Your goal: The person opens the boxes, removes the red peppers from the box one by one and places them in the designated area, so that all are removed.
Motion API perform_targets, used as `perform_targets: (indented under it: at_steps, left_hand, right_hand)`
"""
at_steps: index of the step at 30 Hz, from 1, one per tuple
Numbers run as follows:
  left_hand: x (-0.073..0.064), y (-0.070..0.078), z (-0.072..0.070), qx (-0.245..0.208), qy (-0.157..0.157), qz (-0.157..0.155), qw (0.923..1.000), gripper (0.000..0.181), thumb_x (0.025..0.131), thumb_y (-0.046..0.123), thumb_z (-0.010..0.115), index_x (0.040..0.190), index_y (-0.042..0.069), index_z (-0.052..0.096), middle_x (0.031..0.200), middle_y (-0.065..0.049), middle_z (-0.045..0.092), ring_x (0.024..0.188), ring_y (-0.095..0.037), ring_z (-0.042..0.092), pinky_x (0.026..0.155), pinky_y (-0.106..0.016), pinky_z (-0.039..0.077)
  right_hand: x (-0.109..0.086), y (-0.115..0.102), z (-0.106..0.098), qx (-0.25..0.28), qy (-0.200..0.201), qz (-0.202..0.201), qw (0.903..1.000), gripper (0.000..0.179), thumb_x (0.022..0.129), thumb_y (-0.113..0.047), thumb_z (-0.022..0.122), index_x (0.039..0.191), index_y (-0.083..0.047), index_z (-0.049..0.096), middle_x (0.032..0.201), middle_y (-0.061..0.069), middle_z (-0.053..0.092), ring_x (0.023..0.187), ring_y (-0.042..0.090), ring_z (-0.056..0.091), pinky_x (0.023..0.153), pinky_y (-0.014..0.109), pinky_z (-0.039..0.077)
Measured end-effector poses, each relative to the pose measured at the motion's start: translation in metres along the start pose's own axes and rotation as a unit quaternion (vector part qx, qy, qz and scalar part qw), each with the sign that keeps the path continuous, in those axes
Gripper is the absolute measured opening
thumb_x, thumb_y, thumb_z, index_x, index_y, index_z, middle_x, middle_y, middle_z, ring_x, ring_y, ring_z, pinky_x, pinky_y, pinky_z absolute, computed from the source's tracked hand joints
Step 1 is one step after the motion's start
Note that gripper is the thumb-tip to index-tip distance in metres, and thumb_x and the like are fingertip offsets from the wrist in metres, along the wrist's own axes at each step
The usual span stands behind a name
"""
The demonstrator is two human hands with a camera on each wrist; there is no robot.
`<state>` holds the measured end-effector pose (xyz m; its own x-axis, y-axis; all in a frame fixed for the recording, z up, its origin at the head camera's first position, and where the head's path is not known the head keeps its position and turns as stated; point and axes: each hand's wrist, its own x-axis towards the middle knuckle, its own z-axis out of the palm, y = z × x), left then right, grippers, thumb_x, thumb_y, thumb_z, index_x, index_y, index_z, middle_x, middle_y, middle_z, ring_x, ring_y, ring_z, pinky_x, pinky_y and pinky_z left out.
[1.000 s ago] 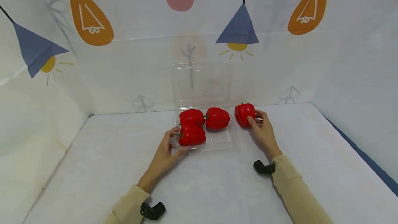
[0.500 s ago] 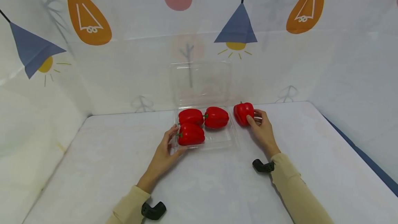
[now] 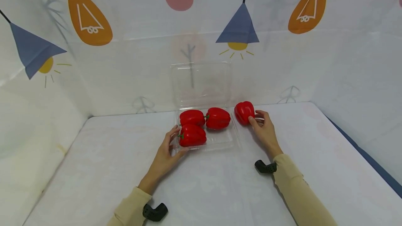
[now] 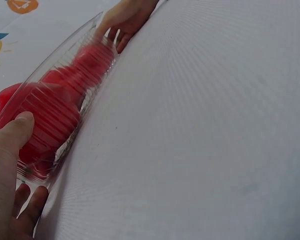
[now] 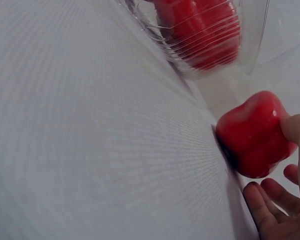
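I see the left hand with its fingers clamped on the clear box at its eight o'clock, perhaps for steadiness. The right hand pinches one pepper by thumb and fingers, outside the box, at its two o'clock.

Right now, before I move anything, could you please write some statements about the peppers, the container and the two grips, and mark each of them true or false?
1. Three red peppers lie inside the clear container. True.
2. The lid is closed over them. False: it stands open at the far side.
3. The right grip holds a fourth red pepper outside the container. True.
4. The left grip holds a pepper in the air. False: it holds the near left corner of the container.
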<state>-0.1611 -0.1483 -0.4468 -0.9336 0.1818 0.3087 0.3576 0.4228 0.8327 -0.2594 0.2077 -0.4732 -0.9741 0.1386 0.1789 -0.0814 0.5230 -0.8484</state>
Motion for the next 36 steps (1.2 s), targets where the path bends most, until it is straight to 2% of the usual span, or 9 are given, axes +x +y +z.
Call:
perform_targets:
  at_steps: [7,18,24,30,33,36]
  left_hand:
    - [0.0000,0.0010,-0.0007,0.001,-0.002,-0.002,1.0000,0.071,0.083,0.013,0.072,0.142,0.007,0.032,0.154,-0.013,0.029,0.136,-0.039,0.038,0.098,-0.057,0.045]
    - [0.0018,0.0018,-0.0012,-0.002,-0.002,0.008,1.0000,0.072,0.083,0.012,0.072,0.142,0.006,0.032,0.153,-0.014,0.030,0.133,-0.041,0.040,0.098,-0.057,0.045]
    - [0.0018,0.0017,-0.0011,-0.002,-0.004,0.012,0.9999,0.073,0.083,0.013,0.072,0.142,0.006,0.032,0.152,-0.014,0.031,0.132,-0.042,0.041,0.097,-0.057,0.045]
    - [0.0016,0.0006,-0.0025,0.004,0.001,0.015,0.9999,0.073,0.082,0.013,0.073,0.142,0.006,0.031,0.152,-0.014,0.033,0.131,-0.042,0.042,0.097,-0.057,0.046]
    - [0.0014,0.0002,-0.0025,0.000,0.000,0.015,0.9999,0.073,0.082,0.013,0.073,0.143,0.006,0.031,0.151,-0.015,0.034,0.131,-0.043,0.042,0.097,-0.058,0.045]
    - [0.0010,-0.0007,-0.0015,-0.004,-0.003,0.014,0.9999,0.073,0.083,0.012,0.072,0.143,0.006,0.031,0.151,-0.015,0.033,0.132,-0.042,0.042,0.098,-0.057,0.045]
  right_hand:
    - [0.0002,-0.0014,0.0004,0.006,0.002,-0.004,1.0000,0.061,0.092,-0.043,0.056,0.139,-0.012,0.035,0.131,0.017,0.048,0.120,0.034,0.051,0.103,0.047,0.044]
    - [0.0000,-0.0033,-0.0021,0.010,-0.004,0.004,0.9999,0.064,0.092,-0.045,0.055,0.141,-0.012,0.032,0.135,0.017,0.045,0.123,0.034,0.047,0.105,0.049,0.043]
    - [-0.0004,-0.0009,-0.0008,0.020,0.018,0.016,0.9995,0.061,0.093,-0.045,0.053,0.140,-0.012,0.033,0.137,0.015,0.045,0.125,0.032,0.046,0.105,0.049,0.042]
    - [-0.0012,-0.0043,0.0026,0.042,0.036,0.003,0.9985,0.059,0.093,-0.044,0.053,0.139,-0.013,0.035,0.137,0.014,0.045,0.126,0.031,0.045,0.105,0.049,0.041]
    - [-0.0019,-0.0048,0.0028,0.050,0.055,-0.009,0.9972,0.054,0.094,-0.041,0.054,0.137,-0.013,0.038,0.135,0.012,0.047,0.125,0.027,0.045,0.102,0.043,0.044]
    - [-0.0027,-0.0052,0.0015,0.061,0.086,-0.027,0.9940,0.049,0.094,-0.035,0.056,0.135,-0.013,0.042,0.131,0.010,0.050,0.122,0.024,0.047,0.096,0.028,0.045]
